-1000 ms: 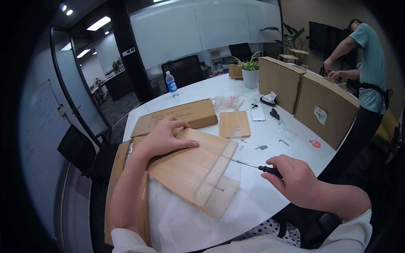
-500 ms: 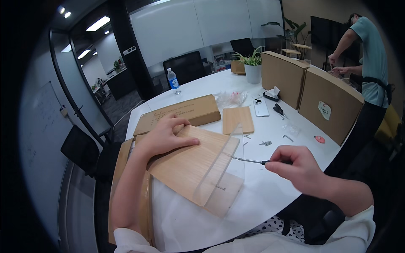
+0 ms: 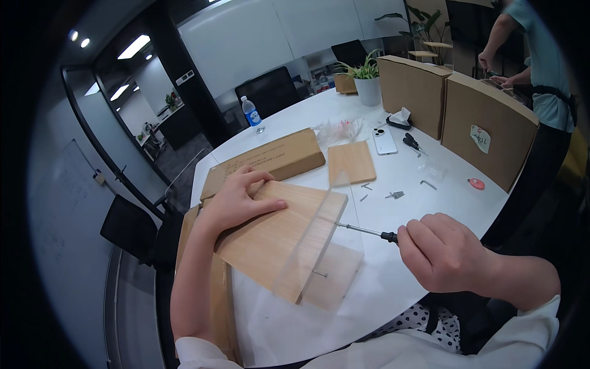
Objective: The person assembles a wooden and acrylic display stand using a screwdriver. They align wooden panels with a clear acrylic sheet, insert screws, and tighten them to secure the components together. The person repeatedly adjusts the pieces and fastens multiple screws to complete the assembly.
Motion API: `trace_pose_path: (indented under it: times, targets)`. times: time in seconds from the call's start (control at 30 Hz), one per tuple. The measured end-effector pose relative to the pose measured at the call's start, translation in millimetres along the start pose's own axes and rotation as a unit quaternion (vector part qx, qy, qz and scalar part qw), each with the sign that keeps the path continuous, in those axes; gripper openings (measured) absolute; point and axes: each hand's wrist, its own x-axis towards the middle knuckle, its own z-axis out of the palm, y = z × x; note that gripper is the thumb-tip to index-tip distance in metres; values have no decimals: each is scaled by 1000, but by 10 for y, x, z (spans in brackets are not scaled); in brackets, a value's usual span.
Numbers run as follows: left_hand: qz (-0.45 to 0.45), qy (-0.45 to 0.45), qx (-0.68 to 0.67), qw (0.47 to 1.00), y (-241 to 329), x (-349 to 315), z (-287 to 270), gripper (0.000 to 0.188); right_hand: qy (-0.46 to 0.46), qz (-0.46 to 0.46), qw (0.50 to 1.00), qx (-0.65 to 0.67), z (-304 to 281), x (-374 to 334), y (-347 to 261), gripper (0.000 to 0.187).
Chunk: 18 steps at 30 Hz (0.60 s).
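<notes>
Wooden board (image 3: 261,246) over the table (image 3: 393,277), left hand (image 3: 246,200) clamping its far edge, and the right hand (image 3: 439,252), wrapped round the screwdriver (image 3: 367,230), has just rolled knuckles-up! Tip stays at the clear panel (image 3: 335,270): turning seems under way.

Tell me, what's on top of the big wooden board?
The left hand is on the wooden board, its thumb lying on the upper face. The wood directly beneath is covered, so it can't be seen.
</notes>
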Motion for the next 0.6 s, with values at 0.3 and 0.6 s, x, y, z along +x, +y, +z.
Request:
trace_pose_path:
  times: [0.3, 0.6]
  targets:
    - [5, 10, -7, 1000, -46, 13, -11, 71, -80, 347, 855, 377, -109, 83, -48, 11]
    - [13, 0, -7, 1000, -86, 69, 45, 71, -173, 317, 876, 321, -63, 41, 0, 19]
